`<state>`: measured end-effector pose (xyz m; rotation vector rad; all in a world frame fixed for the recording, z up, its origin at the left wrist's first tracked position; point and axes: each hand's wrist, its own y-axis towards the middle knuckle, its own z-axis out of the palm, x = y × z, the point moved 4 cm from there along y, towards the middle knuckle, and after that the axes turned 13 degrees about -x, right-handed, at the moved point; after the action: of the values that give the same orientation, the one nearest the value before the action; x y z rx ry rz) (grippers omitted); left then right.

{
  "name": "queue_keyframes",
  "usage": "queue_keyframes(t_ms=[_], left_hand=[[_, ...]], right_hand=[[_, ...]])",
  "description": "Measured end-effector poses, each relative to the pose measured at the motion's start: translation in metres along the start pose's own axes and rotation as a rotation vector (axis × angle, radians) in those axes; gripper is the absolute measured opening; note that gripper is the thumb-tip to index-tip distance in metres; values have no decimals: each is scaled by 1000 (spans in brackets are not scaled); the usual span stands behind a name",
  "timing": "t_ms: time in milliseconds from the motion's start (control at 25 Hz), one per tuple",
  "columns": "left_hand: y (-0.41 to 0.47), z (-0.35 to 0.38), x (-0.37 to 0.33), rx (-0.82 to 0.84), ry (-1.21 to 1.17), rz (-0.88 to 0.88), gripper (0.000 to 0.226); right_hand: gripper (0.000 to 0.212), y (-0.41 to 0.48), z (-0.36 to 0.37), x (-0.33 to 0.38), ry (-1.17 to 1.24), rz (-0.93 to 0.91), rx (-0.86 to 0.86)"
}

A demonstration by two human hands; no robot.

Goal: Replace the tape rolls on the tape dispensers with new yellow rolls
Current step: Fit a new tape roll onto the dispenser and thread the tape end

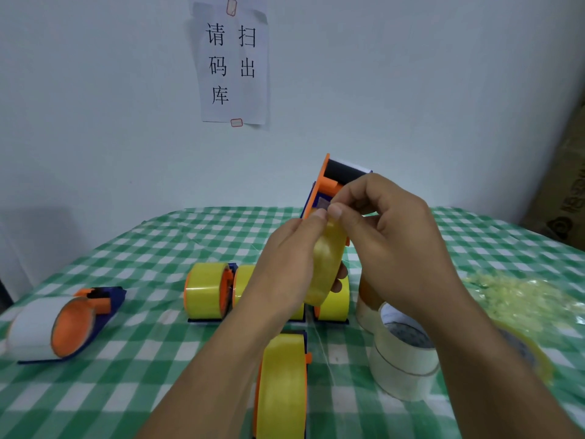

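Below a paper notice on the wall, over the green checked tablecloth, the left hand is curling round a glossy, translucent yellow roll seated in the raised orange dispenser, steadying it. The right hand is pinching the roll's free end, probably to thread it.

Glossy yellow tape roll, orange plastic dispenser, checked cloth tablecloth, matt paper notice

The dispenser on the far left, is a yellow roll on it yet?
No: the left dispenser holds a white roll around its orange hub.
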<state>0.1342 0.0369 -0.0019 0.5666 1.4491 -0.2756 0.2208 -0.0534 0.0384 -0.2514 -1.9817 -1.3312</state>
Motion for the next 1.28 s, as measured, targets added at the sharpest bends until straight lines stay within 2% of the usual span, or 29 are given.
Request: queue_keyframes(t_ms=[320, 480, 600, 800, 1040, 1200, 1280], left_hand=[[-1, -1, -2, -21, -25, 36, 47], [-1, 0, -1, -16, -59, 1, 45], [-3, 0, -1, -8, -55, -8, 41], [-4, 0, -1, -10, -9, -2, 41], [-9, -2, -15, 23, -58, -8, 52], [-12, 0, -19, 56, -92, -35, 35], [-14, -1, -18, 67, -123, -74, 29]], right_hand=[[14, 0, 2, -1, 28, -93, 46], [15, 6, -1, -7, 43, 6, 0], [14, 10, -6, -7, 37, 44, 42], [13, 24, -12, 2, -235, 31, 241], [15, 44, -6, 24, -390, -26, 288], [21, 55, -14, 36, -560, -109, 192], [22, 62, -17, 44, -558, -125, 169]])
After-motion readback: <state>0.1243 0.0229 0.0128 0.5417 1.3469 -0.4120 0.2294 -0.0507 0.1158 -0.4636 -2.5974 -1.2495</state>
